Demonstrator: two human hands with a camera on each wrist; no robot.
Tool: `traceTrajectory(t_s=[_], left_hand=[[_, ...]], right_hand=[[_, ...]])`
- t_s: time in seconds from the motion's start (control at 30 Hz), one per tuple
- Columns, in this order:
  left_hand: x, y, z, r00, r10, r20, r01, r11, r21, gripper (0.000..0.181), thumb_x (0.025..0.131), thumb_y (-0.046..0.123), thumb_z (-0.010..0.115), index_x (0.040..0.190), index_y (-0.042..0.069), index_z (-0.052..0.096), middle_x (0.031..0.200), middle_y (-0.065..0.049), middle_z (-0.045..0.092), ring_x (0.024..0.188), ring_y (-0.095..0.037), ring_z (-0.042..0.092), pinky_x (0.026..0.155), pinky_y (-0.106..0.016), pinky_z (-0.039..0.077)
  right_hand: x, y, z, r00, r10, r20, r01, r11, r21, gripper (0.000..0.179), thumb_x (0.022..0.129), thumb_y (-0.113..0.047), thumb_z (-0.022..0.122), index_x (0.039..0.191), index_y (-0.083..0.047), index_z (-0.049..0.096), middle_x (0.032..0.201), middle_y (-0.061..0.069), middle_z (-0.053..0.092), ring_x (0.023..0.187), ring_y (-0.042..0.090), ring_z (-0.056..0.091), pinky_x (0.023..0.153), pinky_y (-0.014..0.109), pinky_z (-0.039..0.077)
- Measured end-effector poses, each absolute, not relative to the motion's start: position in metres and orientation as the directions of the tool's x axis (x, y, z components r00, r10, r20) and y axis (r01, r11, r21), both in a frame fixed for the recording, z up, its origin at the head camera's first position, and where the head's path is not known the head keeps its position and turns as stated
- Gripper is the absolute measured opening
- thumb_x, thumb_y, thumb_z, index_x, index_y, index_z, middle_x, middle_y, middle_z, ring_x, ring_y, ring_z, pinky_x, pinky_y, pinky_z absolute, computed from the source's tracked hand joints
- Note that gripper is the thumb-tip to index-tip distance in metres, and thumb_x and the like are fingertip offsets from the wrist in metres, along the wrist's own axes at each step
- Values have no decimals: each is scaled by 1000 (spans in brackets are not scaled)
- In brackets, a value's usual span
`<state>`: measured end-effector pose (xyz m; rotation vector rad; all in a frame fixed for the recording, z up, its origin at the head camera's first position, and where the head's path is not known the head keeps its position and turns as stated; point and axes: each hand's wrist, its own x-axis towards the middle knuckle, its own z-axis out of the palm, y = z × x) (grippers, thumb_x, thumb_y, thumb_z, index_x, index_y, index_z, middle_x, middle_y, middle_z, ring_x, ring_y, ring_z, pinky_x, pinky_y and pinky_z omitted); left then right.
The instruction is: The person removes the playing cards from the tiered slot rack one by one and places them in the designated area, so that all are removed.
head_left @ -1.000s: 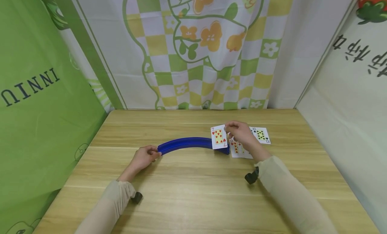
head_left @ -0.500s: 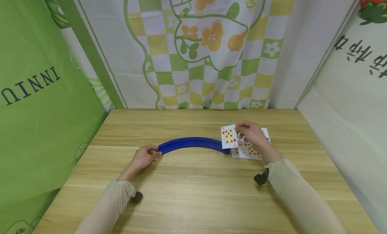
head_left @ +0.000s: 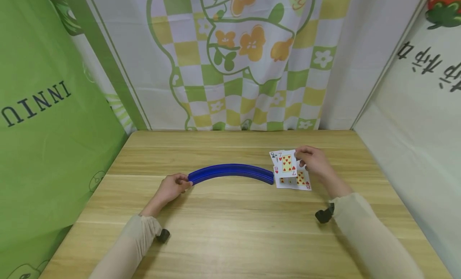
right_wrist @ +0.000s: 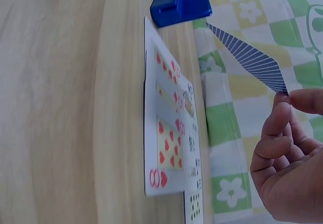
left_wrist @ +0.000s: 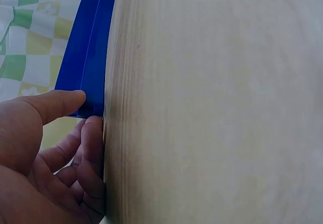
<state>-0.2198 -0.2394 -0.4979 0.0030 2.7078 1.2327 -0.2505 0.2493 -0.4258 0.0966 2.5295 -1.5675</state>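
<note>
A curved blue card holder (head_left: 230, 170) with a lengthwise groove lies on the table. My left hand (head_left: 175, 187) pinches its left end; in the left wrist view the thumb lies on top and fingers are at the end edge. My right hand (head_left: 314, 161) pinches the seven of hearts (head_left: 287, 163) by its right edge, raised above the other cards. In the right wrist view its striped back (right_wrist: 252, 60) shows. Beneath it, overlapping hearts cards (head_left: 303, 181) with an eight on top lie at the holder's right end. Behind these is a row of black-suited cards (right_wrist: 195, 201), partly hidden.
The wooden table (head_left: 230, 231) reaches back to a checked curtain (head_left: 248, 99). A green cloth (head_left: 47, 151) hangs on the left and a white one (head_left: 410, 143) on the right. Each wrist wears a small black camera.
My right hand has moved right with the seven of hearts, from over the holder's right end to over the cards. The left hand and the holder have stayed put.
</note>
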Motion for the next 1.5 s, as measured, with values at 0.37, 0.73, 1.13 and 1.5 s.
traceTrajectory(t_s=[0.37,0.73,1.13,1.5], left_hand=[[-219,-239,-498,-987,66,-148,-68,662,746,36,92,28,72,117,3,67,97,-11,75,71,-14,67,63,-28,52],[-219,-238,-496,-988,61,-145,-68,666,743,36,92,28,72,117,3,67,96,-12,74,71,-14,66,63,-28,52],[-219,-237,-494,-988,58,-143,-69,663,745,33,91,24,72,115,2,67,94,-12,73,69,-14,64,61,-28,51],[-218,-237,-496,-988,57,-141,-67,664,745,34,92,26,71,116,2,67,95,-12,74,71,-14,66,62,-28,51]], right_hand=[[-244,272,-432,-984,-5,-176,153,473,-868,42,104,-28,50,133,3,56,105,5,59,80,8,58,66,27,49],[-240,291,-442,-983,31,-180,170,511,-842,42,104,-27,49,132,4,54,116,10,58,84,9,58,73,29,53],[-237,312,-453,-977,41,-208,200,503,-841,41,103,-21,51,131,8,54,100,0,62,79,6,58,68,25,53],[-236,325,-461,-964,52,-261,241,588,-772,45,101,-25,53,132,7,55,112,13,67,84,9,58,72,24,52]])
